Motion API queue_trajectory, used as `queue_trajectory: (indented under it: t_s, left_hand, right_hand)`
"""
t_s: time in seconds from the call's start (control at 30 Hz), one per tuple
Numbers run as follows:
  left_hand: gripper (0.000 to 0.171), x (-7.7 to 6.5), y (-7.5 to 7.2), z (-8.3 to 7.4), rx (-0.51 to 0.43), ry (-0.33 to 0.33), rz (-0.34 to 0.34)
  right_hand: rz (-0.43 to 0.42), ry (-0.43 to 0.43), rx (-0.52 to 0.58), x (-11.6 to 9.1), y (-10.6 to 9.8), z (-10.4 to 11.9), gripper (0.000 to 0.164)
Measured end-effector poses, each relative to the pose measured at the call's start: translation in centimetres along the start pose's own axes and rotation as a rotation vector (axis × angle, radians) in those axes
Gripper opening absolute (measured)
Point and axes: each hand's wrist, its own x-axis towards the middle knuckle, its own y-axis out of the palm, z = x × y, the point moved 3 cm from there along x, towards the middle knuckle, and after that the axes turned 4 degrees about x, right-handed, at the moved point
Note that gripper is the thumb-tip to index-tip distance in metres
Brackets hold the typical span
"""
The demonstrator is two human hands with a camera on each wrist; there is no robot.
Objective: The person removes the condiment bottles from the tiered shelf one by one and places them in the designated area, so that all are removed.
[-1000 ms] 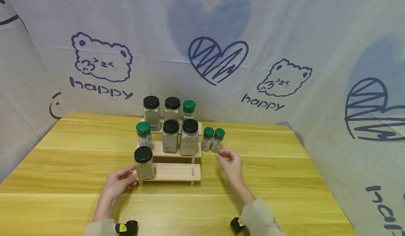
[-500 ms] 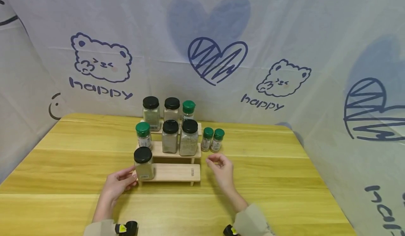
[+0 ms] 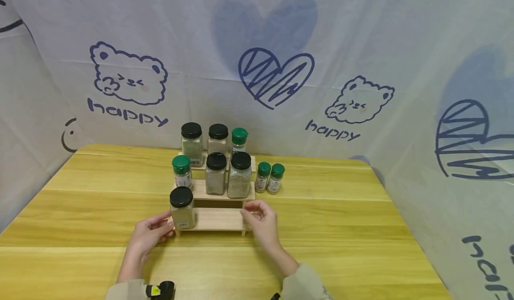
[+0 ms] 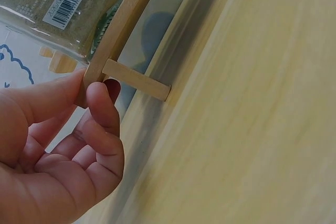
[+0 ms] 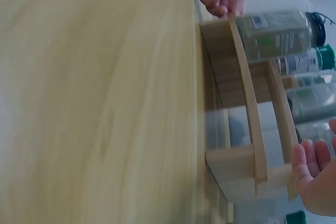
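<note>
A three-tier wooden spice rack (image 3: 218, 219) stands on the table. My left hand (image 3: 146, 235) pinches the left end of its lowest shelf, thumb above and index finger below in the left wrist view. Close by on that shelf stands a black-lidded spice jar (image 3: 183, 216) of brownish powder. At the shelf's right end is my right hand (image 3: 263, 224), fingers loosely bent; the right wrist view shows its fingertips (image 5: 298, 156) beside the rack with nothing held. Whether they touch the wood I cannot tell.
On the middle and top tiers sit several jars, among them a large black-lidded jar (image 3: 239, 177) and a green-lidded bottle (image 3: 182, 175). Two small green-capped bottles (image 3: 275, 181) stand on the table right of the rack. A printed cloth (image 3: 277, 112) hangs behind.
My right hand has moved left and slightly down, from beside the two small bottles to the lowest shelf's right end. The left hand has kept its hold on the rack.
</note>
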Motion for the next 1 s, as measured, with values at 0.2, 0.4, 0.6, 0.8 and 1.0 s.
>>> queue_trajectory:
  t_s: [0.2,0.4,0.6,0.8,1.0]
  left_hand:
    - [0.046,0.1,0.0,0.0,-0.004,0.006,0.003]
    - [0.046,0.0,0.0,0.0,0.006,0.004,0.006]
    - [0.046,0.0,0.0,0.0,0.003,0.006,0.004]
    - [0.046,0.0,0.0,0.0,0.007,0.012,0.002]
    - [0.046,0.0,0.0,0.0,0.005,0.010,0.004]
  right_hand:
    - [0.076,0.006,0.065,-0.2,1.9,-0.3,0.017]
    - [0.164,-0.004,0.106,-0.6,4.2,-0.5,0.026]
    - [0.230,0.006,0.107,-0.9,6.4,0.6,0.035]
    - [0.296,0.028,0.057,-1.2,8.2,2.8,0.045]
    - [0.323,0.014,-0.008,-1.1,9.4,3.0,0.051]
